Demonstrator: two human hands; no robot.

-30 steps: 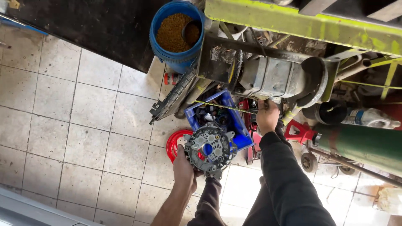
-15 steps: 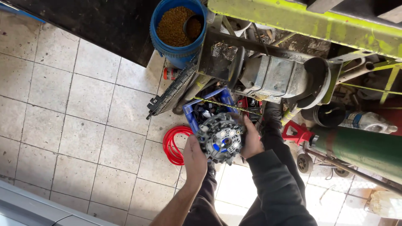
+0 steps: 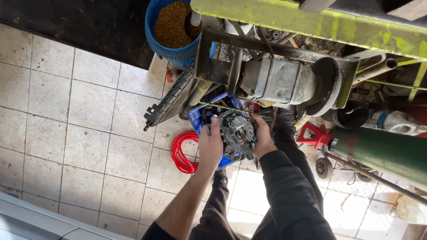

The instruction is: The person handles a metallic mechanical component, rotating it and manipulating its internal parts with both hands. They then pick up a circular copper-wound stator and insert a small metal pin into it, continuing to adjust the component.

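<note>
A round, dark metal machine part (image 3: 237,132) with several holes and a hollow centre is held up between both hands. My left hand (image 3: 210,147) grips its left edge, fingers curled over the rim. My right hand (image 3: 262,137), in a black sleeve, grips its right edge. Directly behind the part sits a blue plastic crate (image 3: 198,116) on the tiled floor. Above the hands a grey cylindrical machine housing (image 3: 284,82) hangs in a dark steel bracket under a yellow-green beam (image 3: 311,24).
A coil of red hose (image 3: 181,153) lies on the tiles left of the crate. A blue bucket (image 3: 171,49) of brown granules stands at the top. A green gas cylinder (image 3: 382,151) and a red jack stand (image 3: 312,135) are at the right. Pale floor tiles (image 3: 66,124) spread left.
My right hand came down from the machine housing and took the part's right edge. Both hands have lifted the part closer to the housing.
</note>
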